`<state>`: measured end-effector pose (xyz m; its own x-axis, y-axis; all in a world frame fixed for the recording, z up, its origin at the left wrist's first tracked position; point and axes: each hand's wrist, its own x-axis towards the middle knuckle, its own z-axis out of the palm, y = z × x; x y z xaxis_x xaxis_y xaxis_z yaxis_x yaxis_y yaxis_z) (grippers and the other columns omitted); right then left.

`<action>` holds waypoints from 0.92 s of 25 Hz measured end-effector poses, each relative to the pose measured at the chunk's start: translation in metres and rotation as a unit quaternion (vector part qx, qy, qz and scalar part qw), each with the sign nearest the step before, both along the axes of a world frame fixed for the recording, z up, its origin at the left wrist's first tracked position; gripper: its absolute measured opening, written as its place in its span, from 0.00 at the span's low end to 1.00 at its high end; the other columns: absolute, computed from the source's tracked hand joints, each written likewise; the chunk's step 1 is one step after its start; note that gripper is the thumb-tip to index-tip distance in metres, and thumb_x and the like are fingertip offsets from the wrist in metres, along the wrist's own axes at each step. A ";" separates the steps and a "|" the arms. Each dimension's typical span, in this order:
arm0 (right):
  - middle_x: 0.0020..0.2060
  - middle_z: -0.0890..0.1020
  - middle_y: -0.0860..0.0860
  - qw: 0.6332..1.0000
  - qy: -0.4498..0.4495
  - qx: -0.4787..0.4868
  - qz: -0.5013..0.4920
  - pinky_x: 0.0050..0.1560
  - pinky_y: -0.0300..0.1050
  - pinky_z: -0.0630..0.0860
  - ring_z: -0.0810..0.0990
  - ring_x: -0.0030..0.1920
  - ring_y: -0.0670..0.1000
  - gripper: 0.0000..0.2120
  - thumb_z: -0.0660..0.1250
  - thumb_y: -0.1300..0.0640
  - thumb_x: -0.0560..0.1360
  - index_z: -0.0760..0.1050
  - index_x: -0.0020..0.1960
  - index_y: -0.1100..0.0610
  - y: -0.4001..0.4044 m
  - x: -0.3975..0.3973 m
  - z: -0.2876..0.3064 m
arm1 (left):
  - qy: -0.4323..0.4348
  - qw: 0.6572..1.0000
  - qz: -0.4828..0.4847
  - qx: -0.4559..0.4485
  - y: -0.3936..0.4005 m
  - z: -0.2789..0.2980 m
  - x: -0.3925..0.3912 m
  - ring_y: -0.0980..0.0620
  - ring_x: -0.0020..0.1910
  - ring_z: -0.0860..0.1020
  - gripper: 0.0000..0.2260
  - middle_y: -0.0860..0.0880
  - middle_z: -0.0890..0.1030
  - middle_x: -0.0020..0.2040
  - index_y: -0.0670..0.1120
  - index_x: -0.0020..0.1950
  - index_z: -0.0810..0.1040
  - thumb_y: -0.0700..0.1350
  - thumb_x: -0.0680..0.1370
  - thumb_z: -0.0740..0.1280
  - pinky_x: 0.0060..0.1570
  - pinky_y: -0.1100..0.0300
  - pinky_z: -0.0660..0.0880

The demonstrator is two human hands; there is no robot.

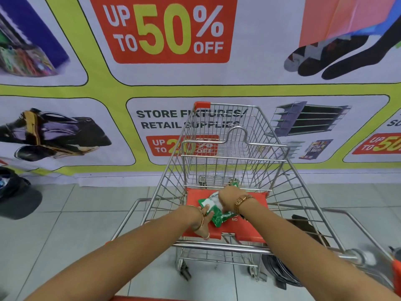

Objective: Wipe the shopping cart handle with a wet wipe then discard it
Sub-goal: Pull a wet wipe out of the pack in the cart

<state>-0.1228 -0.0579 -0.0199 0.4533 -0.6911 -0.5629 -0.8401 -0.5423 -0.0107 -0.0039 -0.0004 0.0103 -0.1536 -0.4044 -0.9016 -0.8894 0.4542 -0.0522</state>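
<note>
A green and white wet wipe pack [218,216] lies on the red child seat flap [249,232] of a wire shopping cart [269,153]. My left hand [204,222] grips the pack's near left side and holds it on the flap. My right hand [230,197] is on top of the pack, fingers pinched at its white opening; whether a wipe is between them is hidden. The cart's red handle [147,298] shows only as a strip at the bottom edge, under my forearms.
A large sale banner [169,31] covers the wall right behind the cart. A black bag or bin [15,192] sits on the tiled floor at the far left. Dark objects [280,270] lie on the floor under the cart's right side.
</note>
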 end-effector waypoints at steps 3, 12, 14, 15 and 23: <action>0.45 0.81 0.59 1.000 0.021 0.006 0.018 0.46 0.47 0.75 0.72 0.41 0.55 0.08 0.67 0.59 0.74 0.76 0.47 0.65 0.000 0.001 0.000 | -0.024 0.999 -0.019 0.016 0.000 0.002 0.000 0.42 0.78 0.47 0.33 0.51 0.32 0.77 0.53 0.76 0.35 0.55 0.79 0.53 0.74 0.42 0.55; 0.36 0.79 0.53 0.957 -0.197 0.103 -0.184 0.38 0.42 0.78 0.76 0.40 0.49 0.12 0.59 0.70 0.71 0.76 0.37 0.57 -0.002 -0.033 0.010 | -0.029 0.999 -0.036 0.018 0.002 0.012 0.001 0.42 0.78 0.47 0.30 0.49 0.35 0.78 0.54 0.77 0.41 0.49 0.79 0.53 0.74 0.41 0.55; 0.33 0.76 0.48 0.930 -0.257 0.112 -0.239 0.34 0.39 0.78 0.78 0.41 0.51 0.17 0.60 0.70 0.72 0.72 0.31 0.52 -0.002 -0.038 0.015 | -0.014 0.999 -0.031 0.008 0.001 0.015 0.000 0.45 0.78 0.45 0.30 0.50 0.36 0.78 0.53 0.77 0.44 0.48 0.78 0.54 0.74 0.40 0.55; 0.33 0.75 0.46 0.921 -0.273 0.112 -0.253 0.32 0.37 0.77 0.78 0.41 0.52 0.18 0.59 0.70 0.72 0.71 0.30 0.51 -0.002 -0.040 0.018 | -0.010 0.999 -0.031 0.003 0.001 0.015 0.000 0.45 0.78 0.44 0.29 0.50 0.37 0.78 0.53 0.77 0.45 0.48 0.78 0.54 0.74 0.41 0.55; 0.32 0.74 0.50 0.791 -0.464 0.131 -0.376 0.26 0.34 0.74 0.73 0.33 0.46 0.17 0.58 0.72 0.73 0.70 0.31 0.56 -0.004 -0.061 0.049 | -0.006 1.000 -0.027 -0.004 0.000 0.011 -0.003 0.45 0.78 0.47 0.29 0.50 0.40 0.79 0.53 0.78 0.47 0.47 0.77 0.54 0.74 0.41 0.55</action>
